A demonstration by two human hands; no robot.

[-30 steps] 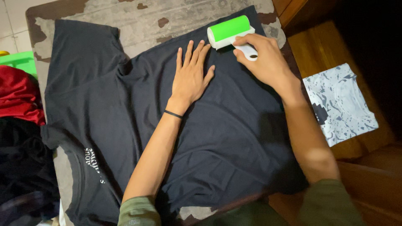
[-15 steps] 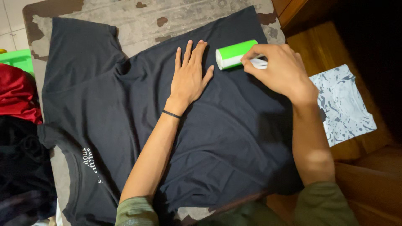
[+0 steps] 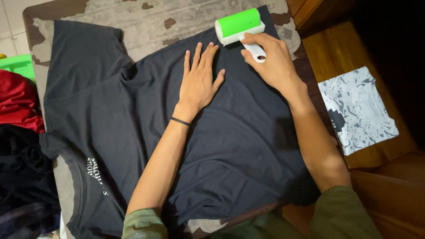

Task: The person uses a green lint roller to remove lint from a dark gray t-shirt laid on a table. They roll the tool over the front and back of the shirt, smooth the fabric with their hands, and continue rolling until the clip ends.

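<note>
Head view, looking straight down.

Dark T-shirt (image 3: 133,115) spread flat over a worn, patchy table top (image 3: 146,17), filling the middle of the frame. Collar toward the lower left, hem toward the upper right; one sleeve reaches the upper left. Small pale print sits near the collar, lower left.

Left hand (image 3: 200,82): open flat, fingers spread and pointing toward the top of the frame, palm pressed on the shirt just above centre. It holds nothing. Thin dark band at the wrist. Forearm runs down to an olive-green sleeve at the bottom edge.

Right hand (image 3: 270,62): closed around the white handle of a lint roller (image 3: 239,25), upper centre-right. The roller's green drum lies at the shirt's upper edge, near the hem, tilted slightly, just beyond the left hand's fingertips. Whether the drum presses fully on the cloth, cannot tell. The white handle end with a hole shows below the knuckles.

Surroundings: a folded white shirt with grey speckles (image 3: 358,108) lies on a brown wooden surface (image 3: 336,48) at the right of the frame, well apart from the hands. Red cloth (image 3: 17,99) at the left edge, dark clothing (image 3: 22,177) below it, and a green plastic item (image 3: 20,65) above it, partly cut off.
</note>
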